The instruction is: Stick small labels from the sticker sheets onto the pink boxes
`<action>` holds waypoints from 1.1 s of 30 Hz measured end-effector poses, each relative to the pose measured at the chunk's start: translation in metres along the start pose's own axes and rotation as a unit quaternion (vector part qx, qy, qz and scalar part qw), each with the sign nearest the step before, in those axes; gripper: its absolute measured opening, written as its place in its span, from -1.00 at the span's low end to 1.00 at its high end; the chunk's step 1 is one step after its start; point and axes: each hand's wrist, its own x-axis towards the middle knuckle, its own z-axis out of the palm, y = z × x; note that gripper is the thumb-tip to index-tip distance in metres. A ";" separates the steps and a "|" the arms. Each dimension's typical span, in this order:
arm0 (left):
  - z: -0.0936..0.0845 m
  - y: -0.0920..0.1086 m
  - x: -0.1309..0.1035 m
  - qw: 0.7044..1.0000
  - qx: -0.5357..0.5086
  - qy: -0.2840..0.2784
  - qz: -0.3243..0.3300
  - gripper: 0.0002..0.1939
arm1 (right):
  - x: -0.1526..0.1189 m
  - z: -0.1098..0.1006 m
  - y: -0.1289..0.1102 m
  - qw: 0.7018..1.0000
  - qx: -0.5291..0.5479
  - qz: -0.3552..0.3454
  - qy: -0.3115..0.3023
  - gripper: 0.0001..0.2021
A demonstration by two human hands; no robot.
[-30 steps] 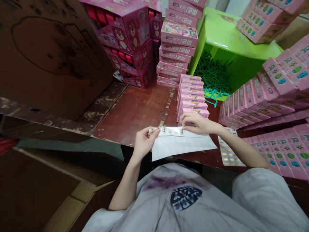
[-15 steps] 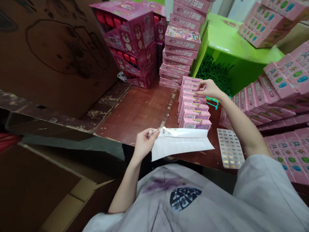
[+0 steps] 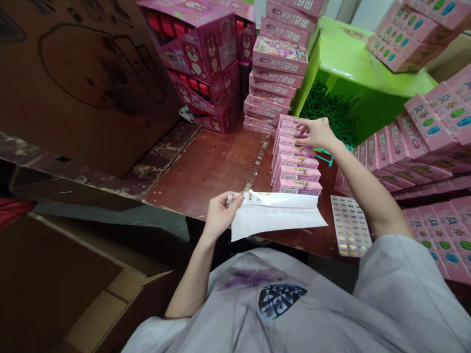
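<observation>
My left hand (image 3: 221,214) pinches the left end of a white sticker sheet (image 3: 275,218). The sheet's upper edge is curled over, and a few small gold-printed stickers show along it beside my thumb. My right hand (image 3: 318,133) is over the far part of a row of pink boxes (image 3: 300,187) standing on edge, its bent fingers apart at the box tops. I make out nothing between those fingers, though something tiny could be hidden. Barcodes and small gold marks show on the box tops. A second sticker sheet (image 3: 351,225) lies flat by my right forearm.
Stacked pink boxes (image 3: 277,59) stand behind the row, and dark pink bear-print display boxes (image 3: 209,49) to their left. A green box (image 3: 368,63) holds green plastic pieces (image 3: 327,110). More pink boxes (image 3: 434,142) fill the right side. A large cardboard box (image 3: 84,88) stands left on the brown table (image 3: 213,166).
The fingers of my right hand have gone from a pinch to spread apart, and the hand has shifted slightly over the row. My left hand still holds the sheet, nearly unmoved.
</observation>
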 end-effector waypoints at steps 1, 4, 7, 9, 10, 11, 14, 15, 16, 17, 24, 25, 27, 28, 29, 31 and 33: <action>0.000 0.000 0.000 1.000 0.000 -0.002 0.001 -0.64 | 0.000 0.003 0.001 1.000 -0.008 0.001 -0.005 -0.57; 0.001 0.000 0.000 1.000 0.004 -0.005 0.001 -0.64 | 0.001 0.013 0.008 0.999 -0.032 0.009 -0.016 -0.54; 0.000 0.000 0.000 1.000 0.008 -0.003 0.002 -0.65 | 0.004 0.015 0.014 0.999 -0.046 0.004 -0.015 -0.51; -0.001 0.000 0.000 1.000 0.006 -0.001 0.006 -0.65 | 0.004 0.011 0.011 1.000 -0.028 -0.001 0.002 -0.51; -0.001 0.001 0.000 1.000 0.005 0.002 0.008 -0.65 | 0.001 0.008 0.006 1.000 -0.006 -0.003 0.024 -0.55; -0.002 0.002 0.000 1.000 0.003 0.003 0.009 -0.65 | -0.004 0.004 -0.003 0.998 0.026 -0.010 0.052 -0.62; -0.001 0.006 0.000 1.000 0.001 0.004 0.012 -0.66 | -0.033 -0.006 -0.048 0.981 0.152 -0.099 0.073 -0.80; 0.000 0.008 0.000 1.000 0.000 0.005 0.016 -0.66 | -0.047 -0.007 -0.066 0.970 0.190 -0.149 0.030 -0.82; 0.001 0.009 0.000 1.000 0.001 0.006 0.019 -0.67 | -0.060 -0.008 -0.082 0.956 0.215 -0.198 -0.036 -0.82; 0.002 0.011 0.000 1.000 0.003 0.008 0.023 -0.68 | -0.073 -0.007 -0.097 0.943 0.231 -0.224 -0.087 -0.83; 0.010 0.014 0.002 1.000 0.005 0.002 0.031 -0.70 | -0.109 0.016 -0.118 0.925 0.339 -0.120 -0.118 -0.90; 0.011 0.013 0.003 0.999 0.004 0.002 0.031 -0.70 | -0.110 0.019 -0.116 0.926 0.350 -0.099 -0.103 -0.91; 0.012 0.013 0.005 1.000 0.001 -0.003 0.030 -0.70 | -0.111 0.022 -0.113 0.923 0.367 -0.076 -0.088 -0.91; 0.013 0.012 0.005 1.000 -0.001 -0.005 0.029 -0.70 | -0.111 0.023 -0.112 0.921 0.373 -0.072 -0.087 -0.91; 0.013 0.012 0.006 1.000 -0.003 -0.008 0.029 -0.70 | -0.112 0.023 -0.112 0.918 0.380 -0.069 -0.090 -0.91; 0.013 0.013 0.006 0.999 -0.005 -0.013 0.029 -0.71 | -0.111 0.022 -0.113 0.910 0.391 -0.070 -0.122 -0.91; 0.013 0.014 0.004 1.000 -0.007 -0.016 0.026 -0.71 | -0.110 0.019 -0.113 0.895 0.401 -0.068 -0.181 -0.90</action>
